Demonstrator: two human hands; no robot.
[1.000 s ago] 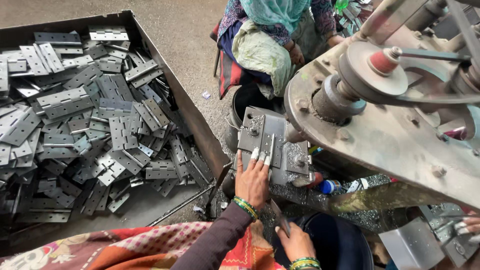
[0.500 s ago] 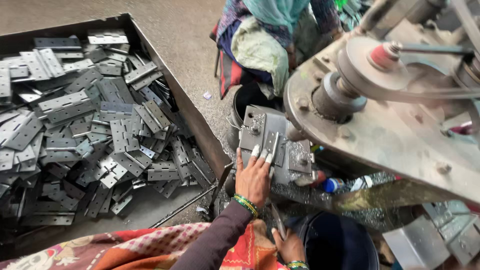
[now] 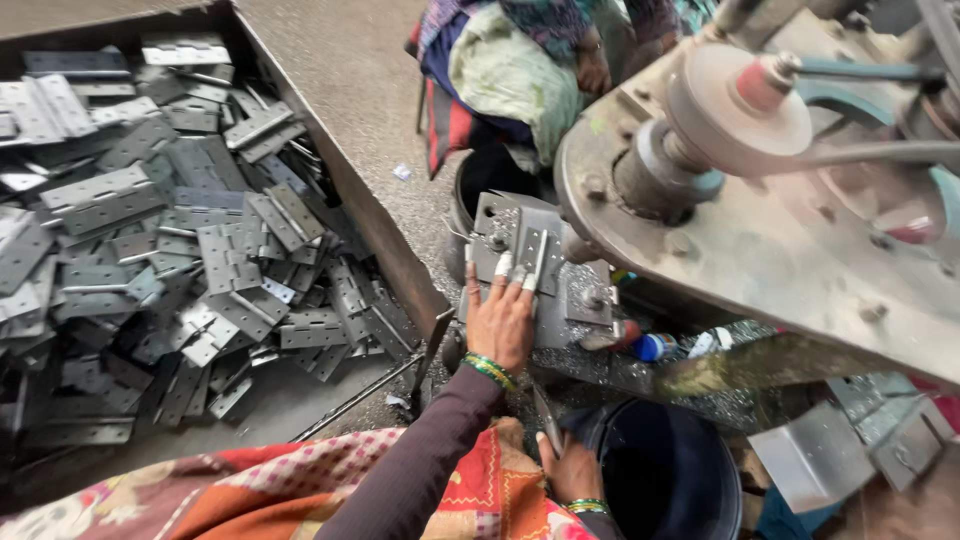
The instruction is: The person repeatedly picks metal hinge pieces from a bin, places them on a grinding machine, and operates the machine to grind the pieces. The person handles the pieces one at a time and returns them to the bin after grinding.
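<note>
- Hinge plate (image 3: 535, 258), a narrow grey metal strip, lies on the flat metal bed of a press machine (image 3: 760, 220), under the fingertips of the left hand.
- Left hand (image 3: 500, 318) is stretched forward with fingers spread flat, pressing the strip down on the bed; green bangles circle the wrist above a dark sleeve.
- Right hand (image 3: 572, 468) sits low, close to the body, closed around a thin dark tool or strip that points upward, just beside a dark round bucket (image 3: 665, 475).
- Large metal tray (image 3: 340, 170) to the left holds a heap of loose grey hinge plates (image 3: 180, 250), well apart from the hands.
- Another person in green and patterned cloth (image 3: 520, 70) sits on the far side of the machine.
- Risk, as a judgement: the left fingertips lie very near the machine's working head, so if the press came down while they rest there, they could be crushed.
- Risk, as a judgement: the strip looks held only by light finger pressure, so it could slide out of line.
- Risk, as a judgement: plate edges look sharp and could cut bare skin.
</note>
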